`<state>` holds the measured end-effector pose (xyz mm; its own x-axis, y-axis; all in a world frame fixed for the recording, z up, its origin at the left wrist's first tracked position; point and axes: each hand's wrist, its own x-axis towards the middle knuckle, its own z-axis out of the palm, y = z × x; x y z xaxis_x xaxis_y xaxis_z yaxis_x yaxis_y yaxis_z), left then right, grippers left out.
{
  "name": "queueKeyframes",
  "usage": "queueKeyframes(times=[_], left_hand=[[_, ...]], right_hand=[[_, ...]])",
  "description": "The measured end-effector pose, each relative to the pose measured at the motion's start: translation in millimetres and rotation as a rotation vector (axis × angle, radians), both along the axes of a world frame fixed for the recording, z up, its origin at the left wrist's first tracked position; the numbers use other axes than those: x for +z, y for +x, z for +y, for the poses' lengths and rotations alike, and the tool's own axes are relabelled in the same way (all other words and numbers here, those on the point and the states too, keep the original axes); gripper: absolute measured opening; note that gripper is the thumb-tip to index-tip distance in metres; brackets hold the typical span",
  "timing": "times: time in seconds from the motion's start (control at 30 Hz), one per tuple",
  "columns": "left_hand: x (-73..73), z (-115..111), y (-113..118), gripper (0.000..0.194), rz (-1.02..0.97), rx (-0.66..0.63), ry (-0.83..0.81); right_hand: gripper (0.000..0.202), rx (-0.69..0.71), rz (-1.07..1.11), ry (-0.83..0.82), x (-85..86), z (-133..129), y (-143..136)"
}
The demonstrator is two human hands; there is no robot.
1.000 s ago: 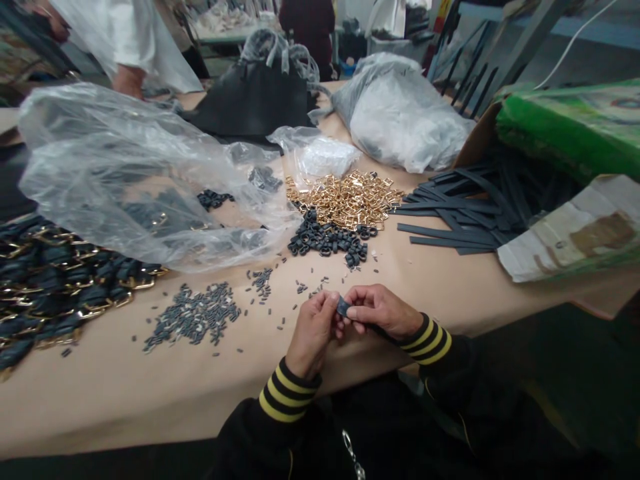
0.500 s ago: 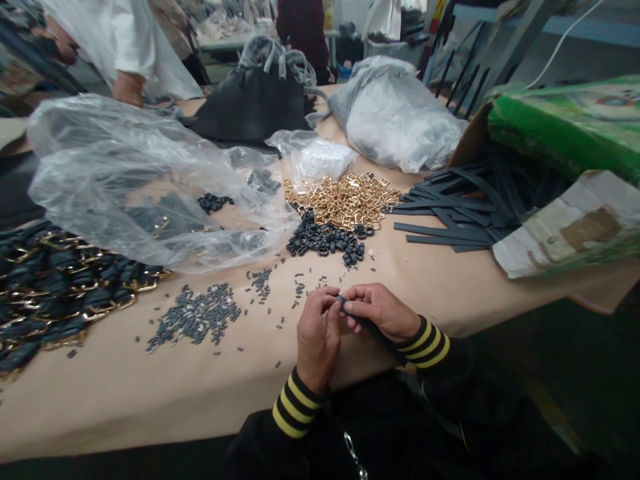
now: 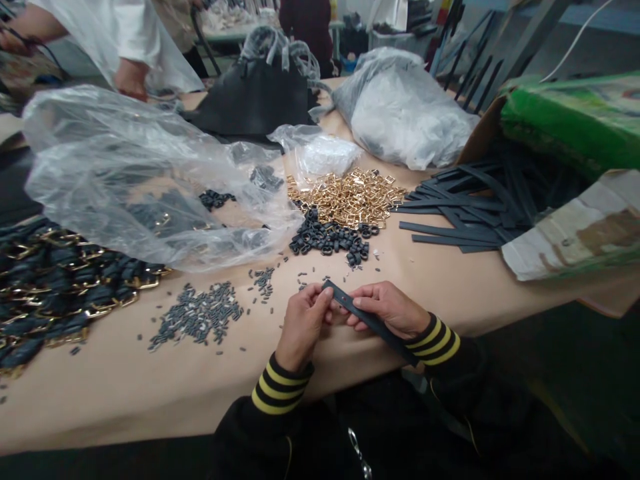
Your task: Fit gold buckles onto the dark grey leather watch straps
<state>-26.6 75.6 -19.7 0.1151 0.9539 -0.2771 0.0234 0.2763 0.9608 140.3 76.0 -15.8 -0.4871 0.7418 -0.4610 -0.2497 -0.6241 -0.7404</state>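
A dark flat strap stretches between my two hands near the table's front edge, running down toward my right sleeve. My left hand pinches its upper left end between thumb and fingers. Farther along, my right hand grips the strap, thumb on top; a small hole or dot shows in the strap between the hands. Beyond them lie small black loops and a heap of gold buckles. Small dark pieces are scattered to the left.
Finished-looking straps with gold buckles lie at the left, beside a clear plastic bag. More dark straps spill from a box at the right. Behind are a stuffed bag, a black bag and a person's hand.
My hands have moved apart, my left hand going left. The strap end, bent between my fingers before, now lies straight and exposed.
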Motion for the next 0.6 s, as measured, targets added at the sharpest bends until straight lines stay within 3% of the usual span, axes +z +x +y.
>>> queueKeyframes(times=[0.2,0.33,0.43,0.53,0.6], left_hand=[[1.3,0.6,1.6,0.021,-0.193,0.098,-0.11],[7.4,-0.8,1.7,0.012,-0.391,0.059,-0.121],[11.0,-2.1,-1.5,0.009,-0.435,0.033,-0.113],[11.8,-2.6,-3.8,0.016,-0.4,0.049,-0.106],[10.5,-2.4,-2.6,0.023,-0.299,0.052,-0.083]], right_hand=[[0.027,0.059,0.094,-0.151,0.1,-0.8,1.3],[0.022,0.121,0.06,-0.096,-2.7,0.4,-1.9],[0.015,0.114,-0.217,0.167,-0.3,1.8,-4.2],[0.016,0.107,-0.72,0.604,5.4,-1.0,-8.0],[0.016,0.173,-0.994,0.802,9.1,-5.5,-12.3]])
